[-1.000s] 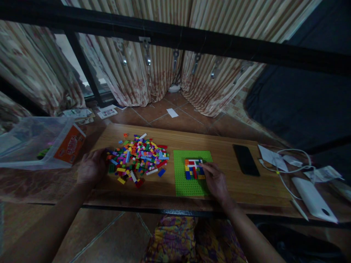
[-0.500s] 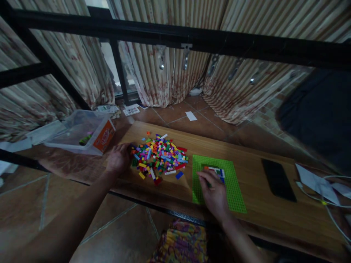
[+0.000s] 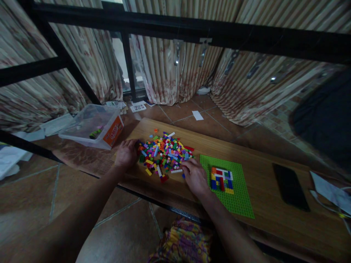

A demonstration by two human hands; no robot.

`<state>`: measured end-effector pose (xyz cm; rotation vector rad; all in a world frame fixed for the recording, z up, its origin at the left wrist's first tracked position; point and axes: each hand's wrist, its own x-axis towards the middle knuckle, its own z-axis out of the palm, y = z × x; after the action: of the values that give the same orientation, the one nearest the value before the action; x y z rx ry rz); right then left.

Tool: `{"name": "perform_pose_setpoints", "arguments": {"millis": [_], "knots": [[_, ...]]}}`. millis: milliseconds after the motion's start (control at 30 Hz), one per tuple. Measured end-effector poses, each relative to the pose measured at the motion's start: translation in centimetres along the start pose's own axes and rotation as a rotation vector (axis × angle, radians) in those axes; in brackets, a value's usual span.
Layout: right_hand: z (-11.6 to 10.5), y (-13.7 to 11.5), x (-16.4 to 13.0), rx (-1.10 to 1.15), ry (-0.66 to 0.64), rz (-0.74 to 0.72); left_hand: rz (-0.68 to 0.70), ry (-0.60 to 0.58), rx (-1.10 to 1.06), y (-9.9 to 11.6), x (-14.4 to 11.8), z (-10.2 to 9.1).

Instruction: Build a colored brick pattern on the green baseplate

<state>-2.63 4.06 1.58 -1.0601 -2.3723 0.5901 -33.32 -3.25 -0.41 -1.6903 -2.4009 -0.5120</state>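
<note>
Far left: clear plastic box [image 3: 93, 128] with orange label, on the patterned cloth beside the wooden board [image 3: 257, 190]. Left hand [image 3: 126, 153] rests palm down, fingers loosely curled, touching the left edge of the brick pile [image 3: 164, 151]; holds nothing visible. Pile of mixed small bricks sits on the board's left part. Right hand [image 3: 194, 176] lies at the pile's near-right edge, fingers bent down onto bricks; cannot tell whether it grips one. Just right: green baseplate [image 3: 236, 199], carrying a small block of red, blue, yellow and white bricks [image 3: 221, 179]. Further right: black phone [image 3: 290, 187], flat on the board.
</note>
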Motion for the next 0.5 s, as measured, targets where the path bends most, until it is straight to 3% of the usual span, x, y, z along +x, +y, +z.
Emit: {"name": "perform_pose_setpoints", "arguments": {"millis": [233, 500], "knots": [[-0.9, 1.5, 0.5, -0.093, -0.002, 0.034, -0.019, 0.008, -0.009, -0.1, 0.0, 0.1], [0.2, -0.3, 1.1, -0.164, -0.005, 0.089, -0.045, -0.005, -0.006, -0.2, 0.1, 0.1]]}}
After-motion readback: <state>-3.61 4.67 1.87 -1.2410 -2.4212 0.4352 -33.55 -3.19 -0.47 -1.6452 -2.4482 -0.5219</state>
